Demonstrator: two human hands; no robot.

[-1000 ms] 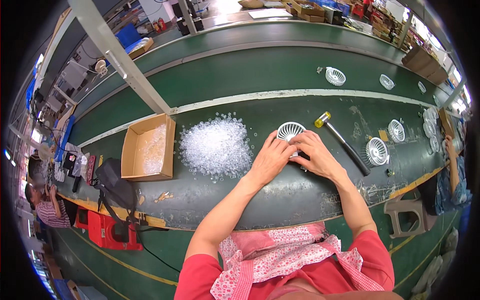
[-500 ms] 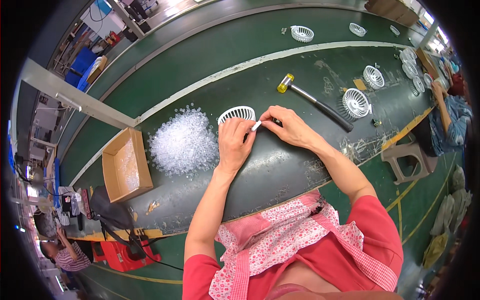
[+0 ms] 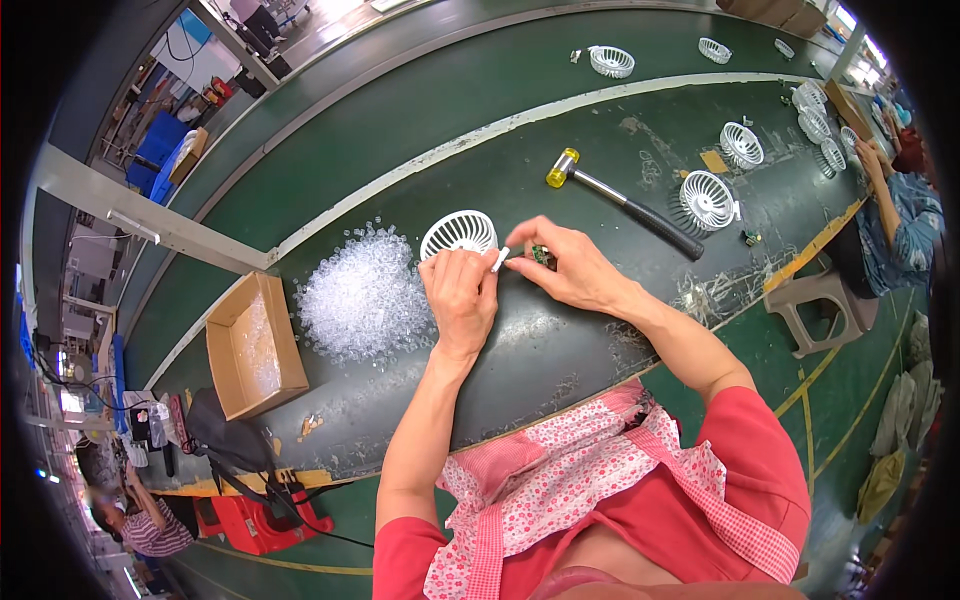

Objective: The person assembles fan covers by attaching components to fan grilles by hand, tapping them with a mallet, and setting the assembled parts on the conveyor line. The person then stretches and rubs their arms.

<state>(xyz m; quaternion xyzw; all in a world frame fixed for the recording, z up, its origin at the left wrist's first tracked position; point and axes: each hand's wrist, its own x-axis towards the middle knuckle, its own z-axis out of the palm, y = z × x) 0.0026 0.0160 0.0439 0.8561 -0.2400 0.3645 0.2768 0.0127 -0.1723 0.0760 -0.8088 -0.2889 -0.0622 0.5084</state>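
A white round slotted fan housing (image 3: pixel 458 228) lies on the dark green worktop, just beyond my left hand (image 3: pixel 459 292). My left fingers are closed on its near edge, by a small white tab (image 3: pixel 501 259) that sticks out to the right. My right hand (image 3: pixel 580 268) is curled beside that tab, thumb and index finger bent toward it. What lies between those fingertips is too small to make out. A small green circuit board (image 3: pixel 543 256) shows among my right fingers; whether they grip it is unclear.
A heap of clear plastic bits (image 3: pixel 362 295) lies left of my hands, beside an open cardboard box (image 3: pixel 257 345). A yellow-headed mallet (image 3: pixel 625 205) rests to the right. Beyond it are more white fan housings (image 3: pixel 708 200). A co-worker (image 3: pixel 895 225) sits at the far right near a stool (image 3: pixel 822 312).
My right fingers have come slightly away from the white tab and parted. The green circuit board now shows among them. More of the fan housing is visible beyond my left hand.
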